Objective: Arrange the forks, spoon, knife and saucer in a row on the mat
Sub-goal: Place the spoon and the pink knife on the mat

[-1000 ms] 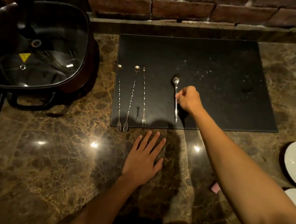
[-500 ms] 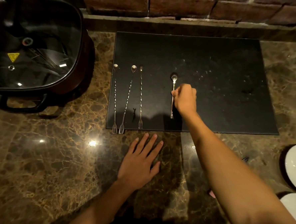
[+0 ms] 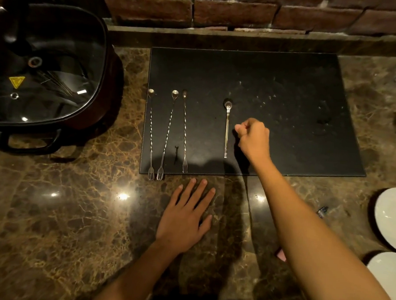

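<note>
A black mat (image 3: 289,86) lies on the marble counter. Three long twisted forks lie side by side at its left: the left fork (image 3: 151,133), the middle fork (image 3: 167,134) and the right fork (image 3: 184,130), tines toward me. A spoon (image 3: 227,128) lies to their right, bowl away from me. My right hand (image 3: 254,139) hovers just right of the spoon, fingers curled shut with nothing in them, apart from the spoon. My left hand (image 3: 186,216) rests flat on the counter below the mat, fingers spread. Two white saucers, the upper saucer (image 3: 392,217) and the lower saucer (image 3: 391,275), sit at the right edge.
A large dark pot with a glass lid (image 3: 42,70) stands at the left. A brick wall and ledge (image 3: 245,34) run behind the mat. A small dark item (image 3: 322,211) and a pink item (image 3: 281,255) lie on the counter by my right arm.
My right hand let go of the spoon and moved a little to its right. The spoon now lies straight on the mat. My left hand stayed flat.
</note>
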`<state>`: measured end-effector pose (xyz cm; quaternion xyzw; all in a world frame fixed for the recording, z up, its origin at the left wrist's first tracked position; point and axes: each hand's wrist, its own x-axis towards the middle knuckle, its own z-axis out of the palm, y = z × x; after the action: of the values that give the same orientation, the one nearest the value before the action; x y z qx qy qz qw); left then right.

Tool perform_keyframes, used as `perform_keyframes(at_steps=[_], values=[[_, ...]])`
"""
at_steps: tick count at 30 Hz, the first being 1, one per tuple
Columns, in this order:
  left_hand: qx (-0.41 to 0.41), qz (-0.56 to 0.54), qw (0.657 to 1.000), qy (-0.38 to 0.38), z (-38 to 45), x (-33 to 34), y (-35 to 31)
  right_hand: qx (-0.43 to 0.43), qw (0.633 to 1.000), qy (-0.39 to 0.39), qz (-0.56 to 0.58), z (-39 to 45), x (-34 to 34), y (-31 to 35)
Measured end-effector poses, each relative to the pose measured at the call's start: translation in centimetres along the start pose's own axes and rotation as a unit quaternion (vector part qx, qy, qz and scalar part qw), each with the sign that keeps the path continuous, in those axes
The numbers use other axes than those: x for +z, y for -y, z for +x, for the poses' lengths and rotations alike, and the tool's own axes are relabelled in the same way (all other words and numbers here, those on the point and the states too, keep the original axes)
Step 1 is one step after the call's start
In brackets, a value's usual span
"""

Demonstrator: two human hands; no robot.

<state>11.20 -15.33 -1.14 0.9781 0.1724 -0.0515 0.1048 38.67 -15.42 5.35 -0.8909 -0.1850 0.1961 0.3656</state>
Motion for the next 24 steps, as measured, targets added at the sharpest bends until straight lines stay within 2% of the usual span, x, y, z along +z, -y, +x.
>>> perform_keyframes(at_steps=[7, 10, 13, 19, 22, 24], values=[[0.005, 0.011, 1.0, -0.01, 0.1, -0.3, 0.0, 0.106, 0.987, -0.098, 0.065, -9.6, -7.7, -7.7], [-0.005, 0.005, 1.0, 0.004, 0.5, -0.5, -0.8, 0.172, 0.974, -0.144, 0.036, -14.9, -9.9, -11.7], [0.006, -0.003, 1.0, 0.016, 1.5, -0.9, -2.7, 0.205, 0.966, -0.156, 0.005, -19.2, -10.1, -14.1], [0.073, -0.008, 0.997, 0.025, 4.8, -1.2, -7.8, 0.223, 0.965, -0.12, -0.066, -21.9, -8.4, -15.1], [0.085, 0.003, 0.996, 0.03, 6.6, -1.2, -9.7, 0.196, 0.969, -0.136, -0.072, -21.7, -8.4, -14.9], [0.085, -0.002, 0.996, 0.029, 7.5, -1.0, -10.7, 0.207, 0.965, -0.147, -0.063, -21.6, -8.8, -14.8]])
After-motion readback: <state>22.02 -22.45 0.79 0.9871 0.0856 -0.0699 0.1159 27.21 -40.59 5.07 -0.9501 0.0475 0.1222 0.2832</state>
